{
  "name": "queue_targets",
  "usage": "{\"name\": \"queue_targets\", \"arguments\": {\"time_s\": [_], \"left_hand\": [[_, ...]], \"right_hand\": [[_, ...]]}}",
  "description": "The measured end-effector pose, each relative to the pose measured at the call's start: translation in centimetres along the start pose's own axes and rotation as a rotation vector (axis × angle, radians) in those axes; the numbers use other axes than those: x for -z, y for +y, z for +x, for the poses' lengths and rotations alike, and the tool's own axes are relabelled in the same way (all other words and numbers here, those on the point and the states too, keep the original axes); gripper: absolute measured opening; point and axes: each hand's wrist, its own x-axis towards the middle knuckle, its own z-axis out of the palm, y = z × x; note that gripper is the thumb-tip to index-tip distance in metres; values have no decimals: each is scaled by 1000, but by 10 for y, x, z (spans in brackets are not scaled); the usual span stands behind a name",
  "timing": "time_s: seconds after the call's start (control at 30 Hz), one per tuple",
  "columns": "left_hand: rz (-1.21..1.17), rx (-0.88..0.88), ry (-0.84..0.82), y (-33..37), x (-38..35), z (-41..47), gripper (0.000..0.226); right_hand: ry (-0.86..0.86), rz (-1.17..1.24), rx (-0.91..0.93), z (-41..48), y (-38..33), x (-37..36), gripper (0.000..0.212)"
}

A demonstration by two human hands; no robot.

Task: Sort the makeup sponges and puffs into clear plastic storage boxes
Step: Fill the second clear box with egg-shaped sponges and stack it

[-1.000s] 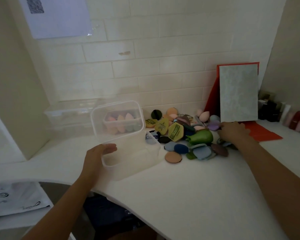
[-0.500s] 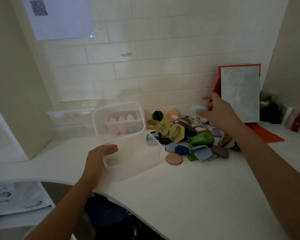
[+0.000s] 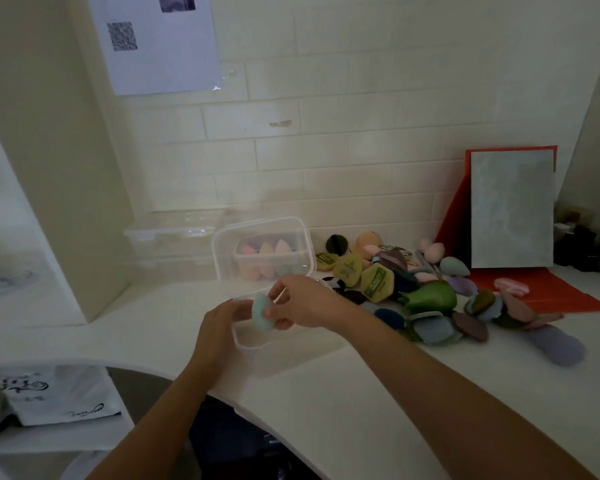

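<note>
A: Teal sponge [image 3: 261,315] — where is it just now?

B: Pinched between the thumb and fingertips of the right hand [image 3: 303,303], just above the open clear box [image 3: 253,346], whose lid [image 3: 229,258] stands up behind. Meanwhile the left hand [image 3: 219,327] grips the box's near-left rim, steadying it.

A: So the step is the drop-in?

B: I'd judge so — the box looks bare inside, though its clear walls make that hard to tell. Next: lower, loosen the pinch, then reach right to the pile of sponges and puffs [image 3: 413,289] for another teardrop, leaving the flat puffs for another box.
</note>
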Motion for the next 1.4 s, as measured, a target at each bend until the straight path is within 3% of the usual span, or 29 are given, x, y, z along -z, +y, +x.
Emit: {"name": "queue_targets", "arguments": {"time_s": [0.03,0.1,0.17,0.27,0.37,0.53,0.7,0.83,0.9,0.97,1.1,1.4], "left_hand": [[17,-1,-10,3,0,-1,76],[45,0,-6,5,0,0,86],[33,10,-32,2,-1,2,71],[-241,148,-59,-1,-2,7,34],[-376,252,-137,1,-2,12,39],[-468,365,-242,5,-1,22,28],[-483,356,-224,-4,-1,24,36],[-550,372,-172,-4,-6,25,38],[-558,387,-178,-3,-7,25,38],[-548,382,-174,-3,-9,26,38],[-569,363,-146,-2,-13,26,40],[-519,225,5,-7,-22,21,38]], "right_hand": [[-23,-24,-10,4,-1,-5,31],[-39,-87,10,10,-4,-14,24],[-30,-191,34,15,-6,-21,15],[52,-344,37,24,-5,-28,13],[191,-390,33,34,-2,-28,22],[60,-327,152,27,-2,-21,18],[-10,-72,112,14,-3,27,18],[390,-225,77,-1,13,98,16],[624,-311,-19,-6,39,133,20],[750,-416,-180,-10,73,156,26],[689,-492,-443,-15,126,164,28],[449,-592,-600,-8,151,170,51]]}}
